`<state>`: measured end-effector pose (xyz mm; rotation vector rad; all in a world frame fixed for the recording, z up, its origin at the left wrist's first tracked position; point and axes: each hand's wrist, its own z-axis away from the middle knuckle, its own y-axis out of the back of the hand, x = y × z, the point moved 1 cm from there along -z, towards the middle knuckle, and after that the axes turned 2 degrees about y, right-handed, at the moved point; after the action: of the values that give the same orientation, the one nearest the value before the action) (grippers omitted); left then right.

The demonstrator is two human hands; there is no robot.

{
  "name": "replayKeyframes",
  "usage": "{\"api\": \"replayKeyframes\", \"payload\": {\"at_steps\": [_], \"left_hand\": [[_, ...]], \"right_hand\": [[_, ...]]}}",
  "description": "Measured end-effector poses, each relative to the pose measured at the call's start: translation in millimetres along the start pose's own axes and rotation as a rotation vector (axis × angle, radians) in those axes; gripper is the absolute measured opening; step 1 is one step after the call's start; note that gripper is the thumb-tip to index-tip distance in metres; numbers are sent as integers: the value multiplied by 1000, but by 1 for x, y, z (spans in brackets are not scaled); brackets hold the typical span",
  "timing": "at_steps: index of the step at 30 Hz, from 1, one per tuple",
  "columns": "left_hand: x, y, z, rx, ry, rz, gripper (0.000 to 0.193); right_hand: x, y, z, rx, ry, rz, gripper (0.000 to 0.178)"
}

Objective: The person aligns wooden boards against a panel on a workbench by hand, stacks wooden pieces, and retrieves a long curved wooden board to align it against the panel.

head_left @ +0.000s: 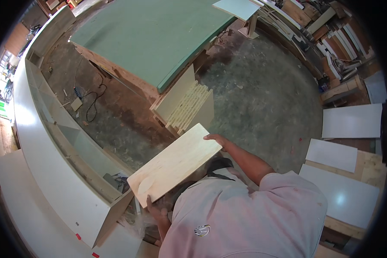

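A pale rectangular plywood board is held in front of my body, slanting from lower left to upper right. My left hand grips its near left corner, thumb on the top face. At the far right end, my right hand clasps the edge, with the other fingers hidden beneath. An oval patch in the grain shows near the board's left end. Just beyond the board, several similar wooden panels and strips stand stacked on edge against the green-topped table.
The large green-topped table stands ahead. A long white cabinet carcass runs along my left. White panels lie at the right, near piled offcuts. A black cable lies on the concrete floor.
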<state>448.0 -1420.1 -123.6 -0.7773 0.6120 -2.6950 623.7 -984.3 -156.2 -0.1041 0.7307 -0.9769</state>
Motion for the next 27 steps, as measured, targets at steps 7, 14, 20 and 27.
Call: {"api": "replayKeyframes", "payload": {"at_steps": [7,14,20,27], "left_hand": [[-143,-152,-133,-59,127,188,70],[-212,-235,-222,-108,213,332,56],[-235,-257,-253,-37,242,319,58],[-261,-241,-273,-61,163,320,55]], "right_hand": [[-146,150,-91,119,29,70,61],[-277,208,-174,71,50,252,53],[-324,227,-233,-208,176,337,58],[-332,229,-273,-39,-30,548,56]]}}
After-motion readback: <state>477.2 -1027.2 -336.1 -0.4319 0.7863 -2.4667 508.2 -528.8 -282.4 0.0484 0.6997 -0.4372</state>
